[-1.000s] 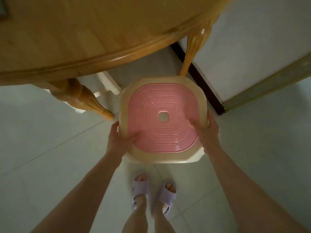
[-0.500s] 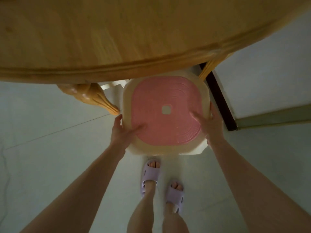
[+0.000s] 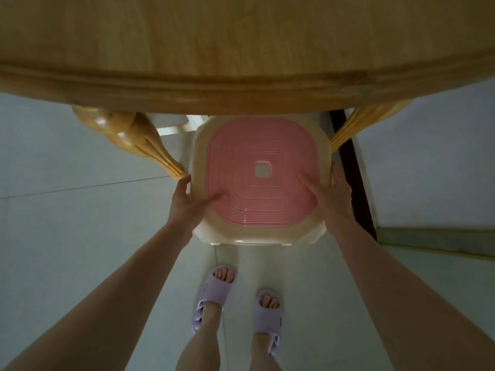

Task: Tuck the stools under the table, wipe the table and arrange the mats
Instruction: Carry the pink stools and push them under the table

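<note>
A cream plastic stool (image 3: 261, 231) with a ribbed pink seat stands on the floor between two carved legs of the round wooden table (image 3: 241, 84). Its far edge is tucked just beneath the table rim. My left hand (image 3: 191, 203) grips the seat's left rim, thumb on the pink part. My right hand (image 3: 330, 195) holds the right rim the same way. No mats or cloth are in sight.
A carved table leg (image 3: 139, 137) ends right by my left fingers, another leg (image 3: 356, 124) rises at the right. Part of a second pale stool (image 3: 174, 123) shows under the table. A dark skirting strip (image 3: 353, 172) and wall lie right. My feet in lilac slippers (image 3: 214, 295) stand behind the stool.
The stool has slid forward toward the table, its far edge now under the rim. My feet stepped forward and the table edge fills more of the view.
</note>
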`<state>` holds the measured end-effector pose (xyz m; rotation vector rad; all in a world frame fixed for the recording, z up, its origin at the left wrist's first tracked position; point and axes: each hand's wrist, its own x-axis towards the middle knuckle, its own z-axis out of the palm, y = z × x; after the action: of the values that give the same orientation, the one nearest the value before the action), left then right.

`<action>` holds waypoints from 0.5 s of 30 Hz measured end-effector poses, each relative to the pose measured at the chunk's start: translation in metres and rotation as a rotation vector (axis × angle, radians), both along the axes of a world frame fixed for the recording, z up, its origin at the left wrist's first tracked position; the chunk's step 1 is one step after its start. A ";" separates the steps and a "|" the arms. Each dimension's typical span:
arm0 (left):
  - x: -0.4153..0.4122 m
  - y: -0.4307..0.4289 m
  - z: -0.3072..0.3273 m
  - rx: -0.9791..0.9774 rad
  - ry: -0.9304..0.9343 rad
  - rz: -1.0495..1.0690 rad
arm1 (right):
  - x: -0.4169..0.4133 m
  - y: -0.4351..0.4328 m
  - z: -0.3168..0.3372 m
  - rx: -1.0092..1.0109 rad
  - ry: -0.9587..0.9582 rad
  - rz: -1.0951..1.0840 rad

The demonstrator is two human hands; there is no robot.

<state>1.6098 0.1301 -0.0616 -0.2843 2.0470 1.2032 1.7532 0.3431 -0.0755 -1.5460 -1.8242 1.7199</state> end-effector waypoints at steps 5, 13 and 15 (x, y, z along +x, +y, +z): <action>0.002 0.010 -0.006 0.020 0.014 0.035 | -0.007 0.015 -0.012 0.019 0.017 0.049; -0.010 0.024 -0.012 0.068 0.026 0.052 | -0.021 0.039 -0.025 0.030 0.022 0.070; -0.013 0.025 -0.015 0.071 0.039 0.053 | -0.024 0.041 -0.028 0.046 0.017 0.076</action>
<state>1.5973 0.1554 -0.0763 -0.2851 2.0362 1.3206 1.7297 0.3845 -0.1031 -1.4583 -1.9235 1.7050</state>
